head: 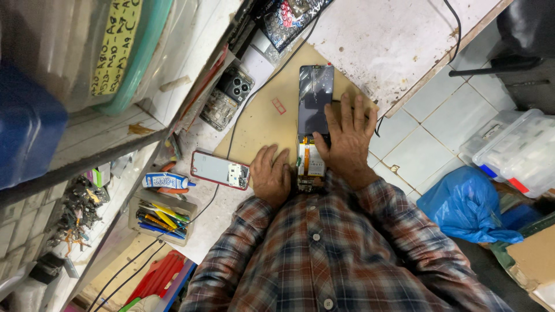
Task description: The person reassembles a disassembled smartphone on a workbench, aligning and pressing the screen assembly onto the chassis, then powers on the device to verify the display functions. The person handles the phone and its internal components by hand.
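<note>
The opened phone (311,164) lies on the tan mat (260,124) at the near edge of the tabletop (381,40), its dark screen (315,98) lifted away beyond it. The right hand (347,136) rests flat, fingers spread, on the screen's lower end. The left hand (270,173), loosely curled and holding nothing, touches the phone's side. A second opened phone (219,170) lies just left.

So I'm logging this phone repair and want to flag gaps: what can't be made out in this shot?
Head view only:
- Left hand: fingers curl under, so any tool in it is hidden.
- Opened phone: the right hand and the plaid sleeve cover part of it.
- Tools in the tray: too small to identify.
- Clear bin: cut off by the right edge.
</note>
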